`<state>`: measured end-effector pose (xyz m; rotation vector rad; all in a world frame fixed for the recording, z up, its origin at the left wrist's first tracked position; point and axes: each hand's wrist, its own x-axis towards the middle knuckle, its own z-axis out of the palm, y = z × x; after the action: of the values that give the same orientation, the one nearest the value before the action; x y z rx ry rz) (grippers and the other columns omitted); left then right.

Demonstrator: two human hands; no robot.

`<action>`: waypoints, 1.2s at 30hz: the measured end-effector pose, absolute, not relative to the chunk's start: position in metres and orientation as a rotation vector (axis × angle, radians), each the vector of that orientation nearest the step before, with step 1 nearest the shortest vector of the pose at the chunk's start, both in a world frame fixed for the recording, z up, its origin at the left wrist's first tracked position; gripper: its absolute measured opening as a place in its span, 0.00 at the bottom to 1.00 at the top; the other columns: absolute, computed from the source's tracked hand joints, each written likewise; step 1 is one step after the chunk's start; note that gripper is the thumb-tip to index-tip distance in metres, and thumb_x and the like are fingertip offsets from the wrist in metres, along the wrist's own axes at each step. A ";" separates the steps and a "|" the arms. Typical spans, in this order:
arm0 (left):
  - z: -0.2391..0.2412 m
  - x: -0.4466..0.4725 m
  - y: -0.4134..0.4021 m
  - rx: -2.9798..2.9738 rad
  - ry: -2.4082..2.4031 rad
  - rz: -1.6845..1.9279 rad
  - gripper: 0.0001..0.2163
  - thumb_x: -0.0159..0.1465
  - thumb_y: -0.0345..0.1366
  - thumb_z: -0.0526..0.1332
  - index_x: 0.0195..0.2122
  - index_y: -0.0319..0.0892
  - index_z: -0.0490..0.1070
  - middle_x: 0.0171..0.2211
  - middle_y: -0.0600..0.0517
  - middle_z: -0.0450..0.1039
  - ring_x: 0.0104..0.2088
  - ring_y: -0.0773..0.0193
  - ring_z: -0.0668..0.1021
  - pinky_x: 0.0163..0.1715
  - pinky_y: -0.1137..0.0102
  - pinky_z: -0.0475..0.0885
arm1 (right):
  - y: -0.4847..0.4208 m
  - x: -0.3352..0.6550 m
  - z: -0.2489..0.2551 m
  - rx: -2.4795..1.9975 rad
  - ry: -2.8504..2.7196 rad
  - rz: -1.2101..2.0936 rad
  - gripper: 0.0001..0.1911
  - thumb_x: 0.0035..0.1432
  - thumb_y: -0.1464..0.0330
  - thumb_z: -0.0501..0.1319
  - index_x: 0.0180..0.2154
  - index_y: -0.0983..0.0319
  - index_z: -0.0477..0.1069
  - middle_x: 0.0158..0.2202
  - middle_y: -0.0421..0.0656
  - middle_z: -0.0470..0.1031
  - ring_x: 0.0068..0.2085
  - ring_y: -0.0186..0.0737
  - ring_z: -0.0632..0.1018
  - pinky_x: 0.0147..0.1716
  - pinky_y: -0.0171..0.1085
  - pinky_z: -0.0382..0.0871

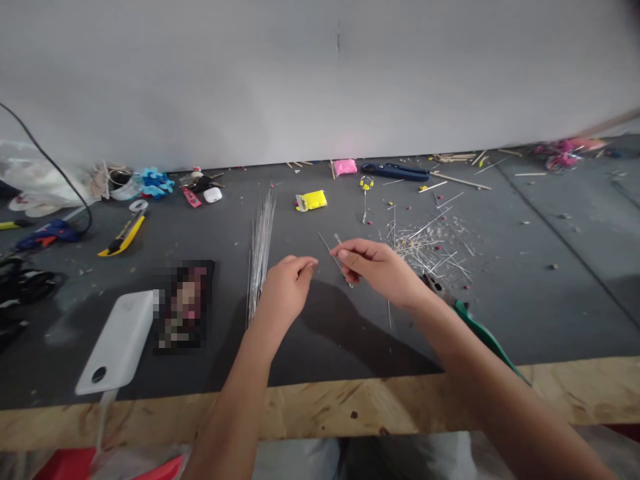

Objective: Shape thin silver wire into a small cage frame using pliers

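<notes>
My right hand is pinched on a thin metal wire that slants up to the left from the fingers. My left hand hovers just left of it with its fingers curled together; whether they grip anything I cannot make out. A bundle of long silver wires lies on the grey mat left of my left hand. Several cut wire scraps lie scattered right of my right hand. Green-handled pliers lie partly under my right forearm.
A white power bank and a phone lie at the left. Farther back are a yellow utility knife, a glue gun, yellow clay, pink clay and a blue tool. The wooden table edge runs along the front.
</notes>
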<state>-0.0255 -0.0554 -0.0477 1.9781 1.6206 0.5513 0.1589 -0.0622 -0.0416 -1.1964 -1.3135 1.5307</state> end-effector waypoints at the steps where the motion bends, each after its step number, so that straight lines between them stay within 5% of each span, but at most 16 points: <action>1: -0.043 -0.022 -0.048 1.984 1.607 0.569 0.14 0.66 0.36 0.51 0.43 0.43 0.77 0.39 0.48 0.78 0.41 0.59 0.78 0.41 0.67 0.69 | -0.058 0.156 -0.040 -1.176 -1.308 1.498 0.10 0.62 0.64 0.55 0.40 0.61 0.72 0.25 0.37 0.69 0.26 0.31 0.70 0.28 0.34 0.64; 8: -0.024 -0.002 -0.012 1.817 1.442 0.567 0.15 0.67 0.43 0.50 0.43 0.45 0.75 0.23 0.54 0.71 0.22 0.66 0.73 0.23 0.72 0.65 | -0.033 0.148 -0.043 -1.264 -1.161 1.281 0.09 0.62 0.62 0.55 0.41 0.58 0.68 0.21 0.32 0.54 0.21 0.30 0.59 0.21 0.34 0.53; 12: -0.018 0.004 -0.001 1.715 1.318 0.578 0.13 0.66 0.42 0.51 0.36 0.43 0.74 0.22 0.54 0.66 0.19 0.70 0.70 0.19 0.74 0.65 | -0.023 0.151 -0.040 -1.294 -1.186 1.362 0.14 0.59 0.59 0.60 0.45 0.58 0.66 0.24 0.33 0.59 0.22 0.30 0.59 0.21 0.35 0.53; 16: -0.014 0.007 0.003 1.602 1.267 0.598 0.12 0.65 0.41 0.53 0.29 0.43 0.71 0.21 0.55 0.63 0.18 0.72 0.69 0.15 0.77 0.60 | -0.017 0.155 -0.041 -1.240 -1.186 1.402 0.09 0.61 0.59 0.58 0.37 0.58 0.66 0.21 0.33 0.56 0.21 0.29 0.56 0.20 0.35 0.50; 19: -0.012 0.007 0.004 1.438 1.215 0.658 0.10 0.63 0.44 0.58 0.37 0.44 0.73 0.22 0.56 0.62 0.18 0.72 0.69 0.14 0.77 0.59 | -0.015 0.159 -0.042 -1.241 -1.184 1.362 0.11 0.62 0.59 0.58 0.31 0.58 0.63 0.19 0.32 0.54 0.20 0.30 0.57 0.20 0.34 0.51; 23: -0.014 0.007 0.006 1.286 1.048 0.762 0.11 0.61 0.43 0.63 0.42 0.45 0.73 0.24 0.57 0.64 0.20 0.73 0.69 0.18 0.76 0.63 | -0.015 0.164 -0.040 -1.228 -1.093 1.359 0.13 0.63 0.59 0.57 0.28 0.58 0.62 0.19 0.32 0.54 0.20 0.29 0.58 0.20 0.34 0.52; 30: -0.027 0.010 0.007 1.276 0.984 0.800 0.10 0.61 0.40 0.64 0.40 0.43 0.76 0.37 0.51 0.77 0.35 0.67 0.77 0.41 0.70 0.72 | -0.013 0.164 -0.039 -1.132 -0.844 1.404 0.12 0.63 0.62 0.57 0.28 0.59 0.61 0.19 0.31 0.53 0.19 0.28 0.57 0.19 0.32 0.50; 36: -0.029 0.009 0.011 1.163 1.038 0.871 0.10 0.62 0.40 0.63 0.40 0.40 0.75 0.38 0.47 0.79 0.37 0.62 0.80 0.39 0.68 0.75 | -0.015 0.166 -0.030 -1.197 -0.747 1.420 0.10 0.62 0.60 0.58 0.32 0.56 0.60 0.19 0.31 0.53 0.18 0.28 0.54 0.16 0.32 0.44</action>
<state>0.0089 0.0108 -0.0295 1.1631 1.0383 0.8714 0.1664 -0.0149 -0.0297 -1.1972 -0.7471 1.4205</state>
